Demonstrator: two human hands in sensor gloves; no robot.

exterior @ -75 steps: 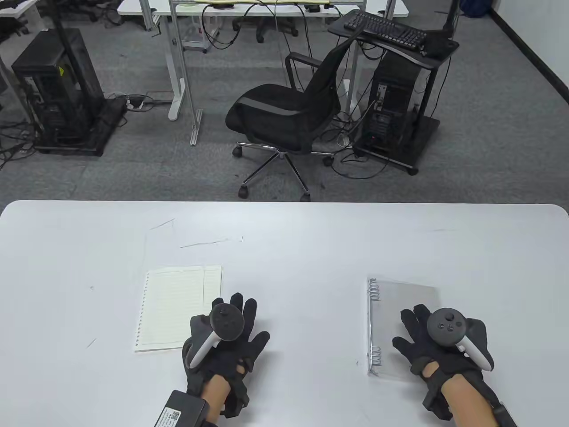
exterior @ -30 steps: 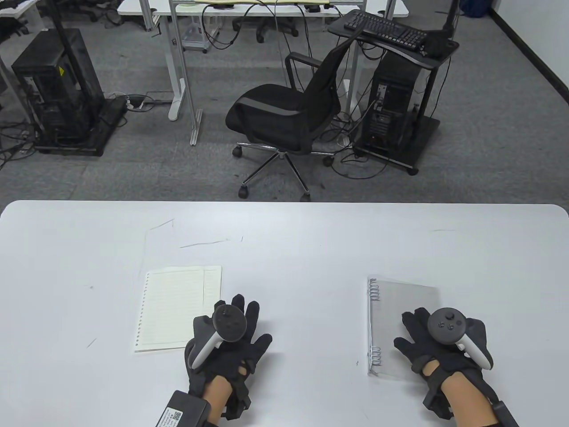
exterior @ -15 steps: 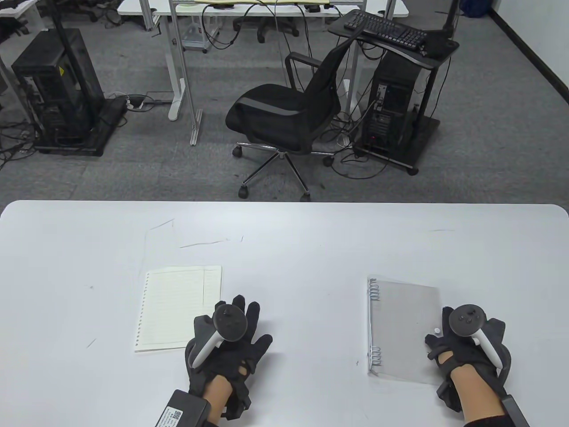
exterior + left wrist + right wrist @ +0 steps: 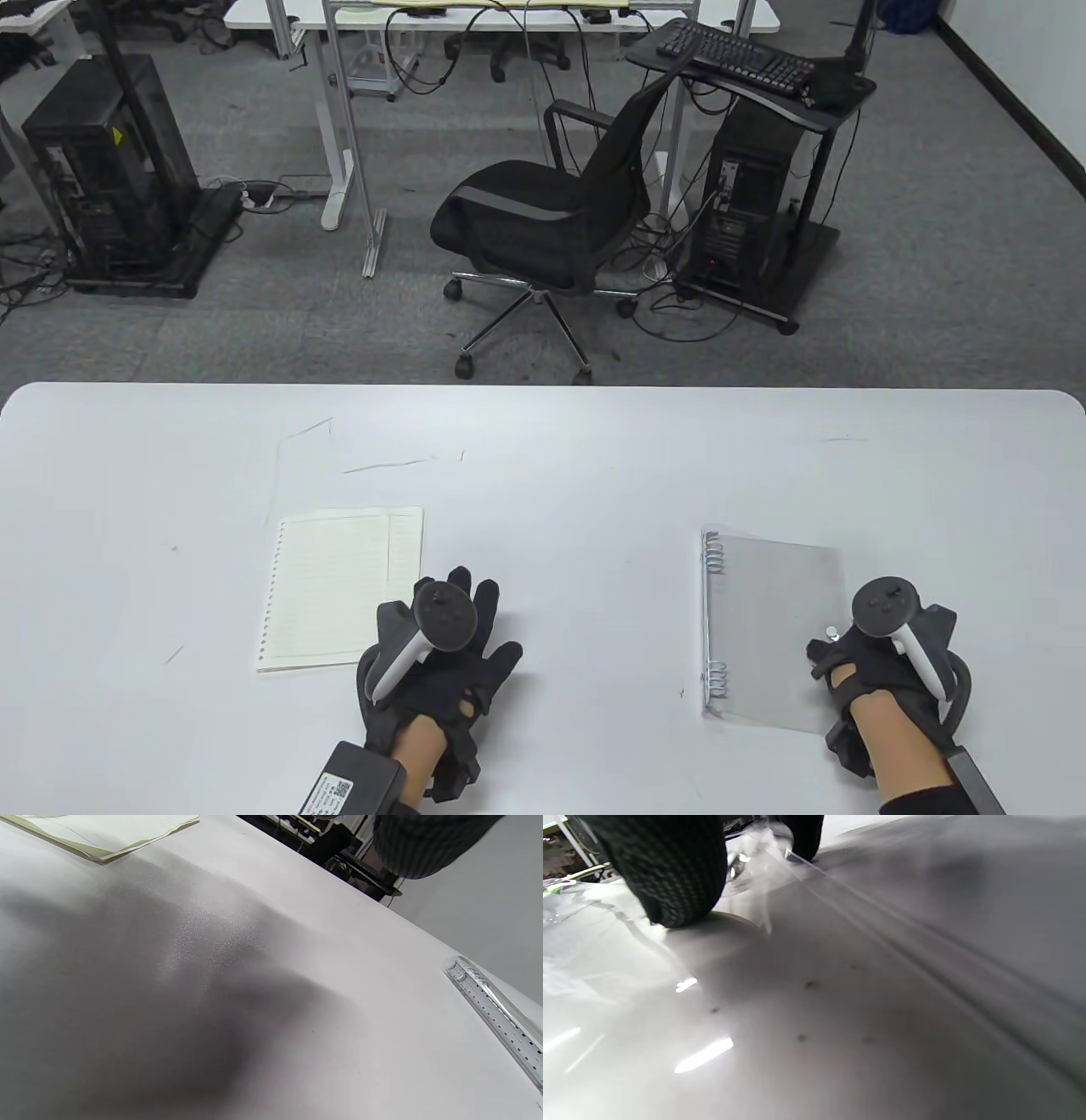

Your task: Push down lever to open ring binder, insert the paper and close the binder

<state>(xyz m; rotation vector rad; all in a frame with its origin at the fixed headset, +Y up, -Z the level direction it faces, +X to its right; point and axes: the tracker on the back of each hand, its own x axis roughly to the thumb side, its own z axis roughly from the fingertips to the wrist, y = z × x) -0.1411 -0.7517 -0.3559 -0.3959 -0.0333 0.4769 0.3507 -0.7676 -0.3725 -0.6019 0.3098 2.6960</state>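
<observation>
The ring binder [image 4: 768, 628] lies closed on the white table [image 4: 543, 458] at the right, clear cover on top and metal rings [image 4: 713, 553] along its left side. My right hand [image 4: 848, 658] is at the cover's right edge. In the right wrist view the thumb [image 4: 670, 878] rests on the clear cover [image 4: 619, 984] and another finger [image 4: 802, 836] curls at its edge. The lined, punched paper [image 4: 339, 586] lies at the left. My left hand [image 4: 485, 660] lies flat on the table just right of the paper, holding nothing. The left wrist view shows the paper's corner [image 4: 106, 834] and the binder's spine [image 4: 496, 1014].
An office chair [image 4: 543, 221] and computer carts [image 4: 764, 195] stand on the floor beyond the table's far edge. Faint pen marks [image 4: 390, 465] cross the tabletop behind the paper.
My right hand has slid off the top of the binder cover to its right edge and its fingers have curled there. The left hand has barely moved; paper and binder lie as before.
</observation>
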